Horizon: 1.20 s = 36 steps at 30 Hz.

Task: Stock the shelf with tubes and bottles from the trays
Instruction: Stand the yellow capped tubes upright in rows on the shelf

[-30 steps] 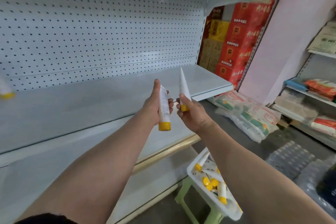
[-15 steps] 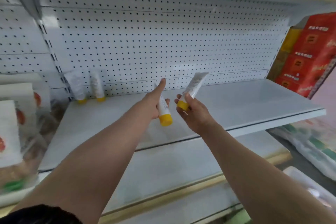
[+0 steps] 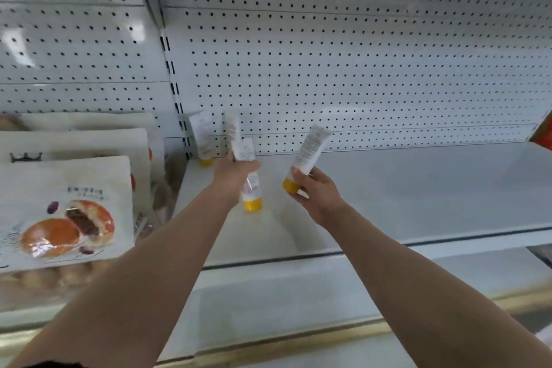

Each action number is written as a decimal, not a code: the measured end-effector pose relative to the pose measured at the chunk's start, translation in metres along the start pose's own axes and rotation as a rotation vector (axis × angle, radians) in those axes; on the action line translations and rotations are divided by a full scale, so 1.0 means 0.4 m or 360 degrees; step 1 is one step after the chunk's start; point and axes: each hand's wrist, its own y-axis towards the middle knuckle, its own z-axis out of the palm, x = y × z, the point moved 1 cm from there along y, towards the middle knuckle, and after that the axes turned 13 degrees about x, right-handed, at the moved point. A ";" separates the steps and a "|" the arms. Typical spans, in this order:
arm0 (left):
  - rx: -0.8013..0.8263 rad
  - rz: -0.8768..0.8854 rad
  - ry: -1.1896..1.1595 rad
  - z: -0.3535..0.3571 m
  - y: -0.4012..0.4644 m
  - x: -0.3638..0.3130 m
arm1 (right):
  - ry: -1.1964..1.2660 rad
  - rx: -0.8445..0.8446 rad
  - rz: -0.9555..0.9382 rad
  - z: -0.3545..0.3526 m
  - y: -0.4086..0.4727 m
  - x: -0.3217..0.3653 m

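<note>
holding one tube each, cap down so they can stand: left hand (image 3: 231, 172) wraps tube (image 3: 248, 170), right hand (image 3: 313, 191) grips second tube (image 3: 310, 148). both over shelf (image 3: 418, 188), near two tubes (image 3: 203, 137) at back-left.

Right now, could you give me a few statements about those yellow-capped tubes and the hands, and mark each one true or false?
1. Each hand holds a tube. True: the left hand grips one tube, the right hand grips another tube.
2. Both held tubes have red caps. False: the caps are yellow.
3. Two tubes already stand at the pegboard back of the shelf. True.
4. The held tubes point cap up. False: caps point down.
5. Bread bags sit to the right. False: they sit on the left.
</note>
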 end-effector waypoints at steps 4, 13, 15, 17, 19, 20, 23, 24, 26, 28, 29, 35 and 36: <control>-0.0184 0.0248 0.0135 -0.099 0.006 0.010 | -0.0319 -0.0023 0.0029 0.051 0.050 -0.052; -0.0237 0.0349 0.0704 -0.216 0.015 0.054 | -0.0987 -0.0190 0.0110 0.137 0.143 -0.117; -0.0175 0.0352 0.0707 -0.227 0.014 0.086 | -0.1047 -0.0224 0.0099 0.143 0.165 -0.125; -0.0179 0.0373 0.0712 -0.233 0.020 0.099 | -0.1092 -0.0223 0.0060 0.149 0.185 -0.127; -0.0242 0.0365 0.0688 -0.239 0.036 0.100 | -0.1141 -0.0225 0.0027 0.156 0.202 -0.131; -0.0288 0.0339 0.0663 -0.240 0.042 0.098 | -0.1158 -0.0226 0.0014 0.160 0.211 -0.134; -0.0365 0.0275 0.0590 -0.248 0.060 0.099 | -0.1185 -0.0222 0.0010 0.175 0.236 -0.141; -0.0371 0.0265 0.0583 -0.251 0.062 0.098 | -0.1188 -0.0221 0.0017 0.181 0.245 -0.143; -0.0386 0.0251 0.0599 -0.257 0.066 0.100 | -0.1199 -0.0216 0.0040 0.189 0.260 -0.145; -0.0410 0.0233 0.0647 -0.263 0.071 0.106 | -0.1219 -0.0208 0.0055 0.194 0.273 -0.150; -0.0425 0.0224 0.0672 -0.265 0.074 0.109 | -0.1241 -0.0202 0.0055 0.196 0.279 -0.152; -0.0496 0.0182 0.0824 -0.263 0.082 0.110 | -0.1320 -0.0185 0.0024 0.196 0.301 -0.163; -0.0500 0.0181 0.0840 -0.263 0.084 0.111 | -0.1315 -0.0181 0.0024 0.194 0.302 -0.163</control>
